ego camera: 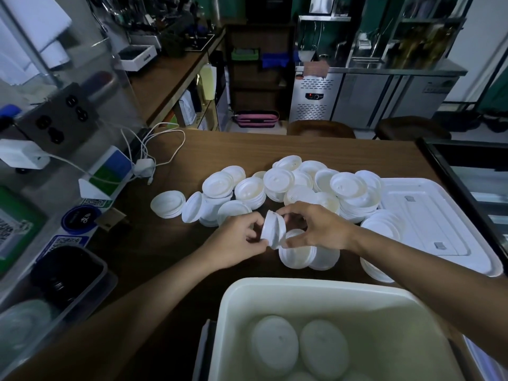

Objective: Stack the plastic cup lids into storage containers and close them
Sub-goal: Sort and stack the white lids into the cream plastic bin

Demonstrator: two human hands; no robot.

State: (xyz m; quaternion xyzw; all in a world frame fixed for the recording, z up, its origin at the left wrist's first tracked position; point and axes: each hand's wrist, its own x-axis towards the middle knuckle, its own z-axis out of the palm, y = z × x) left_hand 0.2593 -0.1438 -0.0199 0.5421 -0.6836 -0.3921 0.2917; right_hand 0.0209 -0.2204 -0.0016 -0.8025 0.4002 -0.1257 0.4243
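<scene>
Several white plastic cup lids (277, 185) lie in a loose heap across the middle of the brown table. My left hand (236, 242) and my right hand (321, 228) together pinch a small stack of lids (272, 229), held on edge above the table. Just below the hands lies another short stack of lids (297, 254). A white storage container (275, 292) stands open at the near edge, with two stacks of lids (299, 345) inside it. The container's flat white cover (428, 215) lies at the right, partly under loose lids.
A clear tub with black lids (68, 273) stands at the near left. White charger cables (154, 149) and QR-code signs (107, 177) sit at the table's left side. A glass display case (472, 171) borders the right edge. Two brown stools (320, 129) stand beyond the table.
</scene>
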